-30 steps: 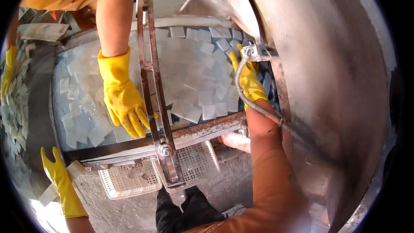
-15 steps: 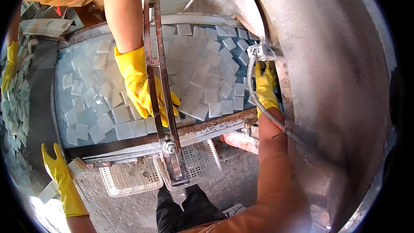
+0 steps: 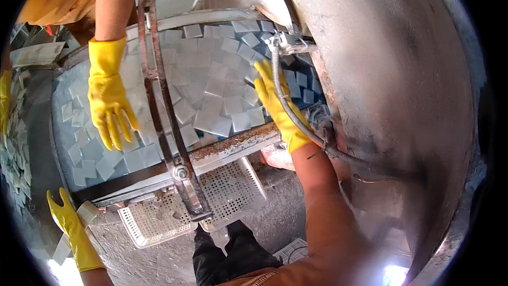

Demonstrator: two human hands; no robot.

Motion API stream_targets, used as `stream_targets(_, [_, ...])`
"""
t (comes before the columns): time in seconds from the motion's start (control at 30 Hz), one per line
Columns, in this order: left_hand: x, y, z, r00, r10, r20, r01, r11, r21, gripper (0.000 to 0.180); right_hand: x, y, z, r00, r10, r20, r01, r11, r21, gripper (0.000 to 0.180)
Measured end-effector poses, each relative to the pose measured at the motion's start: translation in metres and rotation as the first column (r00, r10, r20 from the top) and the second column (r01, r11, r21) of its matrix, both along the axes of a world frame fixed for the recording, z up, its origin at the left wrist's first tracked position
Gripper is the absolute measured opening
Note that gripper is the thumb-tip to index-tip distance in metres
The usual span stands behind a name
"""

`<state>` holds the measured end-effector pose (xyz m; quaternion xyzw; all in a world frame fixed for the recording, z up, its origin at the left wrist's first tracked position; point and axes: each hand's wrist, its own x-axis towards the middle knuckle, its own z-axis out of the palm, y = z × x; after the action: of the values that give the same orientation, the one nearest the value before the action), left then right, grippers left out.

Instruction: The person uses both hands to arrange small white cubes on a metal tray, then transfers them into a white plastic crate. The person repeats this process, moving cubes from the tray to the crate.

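My right hand [image 3: 278,98], in a yellow rubber glove, lies over the right end of a wet conveyor belt [image 3: 211,137]. Its fingers are stretched forward onto pale square tiles [image 3: 214,86], and a grey flexible hose [image 3: 283,92] crosses in front of it. At the lower left, my left hand [image 3: 64,217] wears a matching glove. Its thumb and a finger stand apart with nothing visible between them; the other fingers are hard to make out. It is near the belt's left corner, by a pale strip [image 3: 87,212].
A co-worker's gloved hand [image 3: 110,108] reaches over the tiles from the far side. A rusty slotted bar [image 3: 177,143] spans the belt. White perforated baskets [image 3: 230,193] stand below. More tiles [image 3: 16,153] are heaped at left; a large metal housing [image 3: 391,74] rises at right.
My right hand has moved left out from beside the housing onto the tiles. The co-worker's hand has shifted left, away from the bar. My left hand stays near the belt's corner.
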<state>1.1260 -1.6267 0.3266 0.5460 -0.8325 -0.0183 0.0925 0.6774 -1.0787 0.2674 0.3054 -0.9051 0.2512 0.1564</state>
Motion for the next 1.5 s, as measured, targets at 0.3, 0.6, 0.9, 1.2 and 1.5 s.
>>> stream_targets(0.3, [-0.010,0.006,-0.003,1.000,0.009,0.004,-0.009,1.000,0.003,0.071,-0.089,0.076,-0.069,0.964,-0.255,-0.073,0.254,0.967,-0.025,0.048])
stream_targets(0.6, [-0.004,0.007,-0.009,0.999,-0.012,-0.031,0.011,1.000,-0.026,0.069,0.020,-0.009,-0.011,0.969,-0.122,0.214,0.185,0.933,-0.308,0.035])
stream_targets(0.9, [-0.002,0.002,-0.014,1.000,-0.015,-0.010,0.014,0.999,-0.043,0.069,0.023,0.029,-0.042,0.936,-0.337,-0.101,0.343,0.939,0.040,0.031])
stream_targets(1.2, [-0.013,0.020,-0.006,0.999,0.005,-0.032,-0.006,1.000,-0.009,0.070,0.061,0.001,-0.017,0.973,-0.224,-0.055,0.220,0.973,-0.073,0.052])
stream_targets(1.5, [-0.007,0.010,-0.009,1.000,0.011,-0.022,-0.011,1.000,-0.016,0.069,0.044,-0.100,0.009,0.977,0.126,0.170,-0.160,0.965,0.206,0.077])
